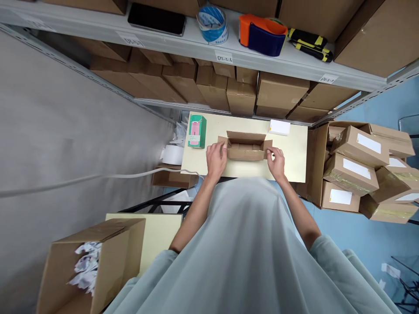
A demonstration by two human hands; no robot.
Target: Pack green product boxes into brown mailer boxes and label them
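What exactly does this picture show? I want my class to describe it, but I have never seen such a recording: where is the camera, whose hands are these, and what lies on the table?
There is no machine here: a person works with bare hands. The one picture comes from a camera worn on that person's head, looking down, so the pale shirt fills the bottom. The left hand and the right hand touch the end flaps of a small open cardboard box, which stands on a pale table. Whether they pinch the flaps is too small to tell. A green box and a white pad also lie on the table. On the shelf above sit a tape roll and a tape dispenser. Labelled parcels are piled to the right.
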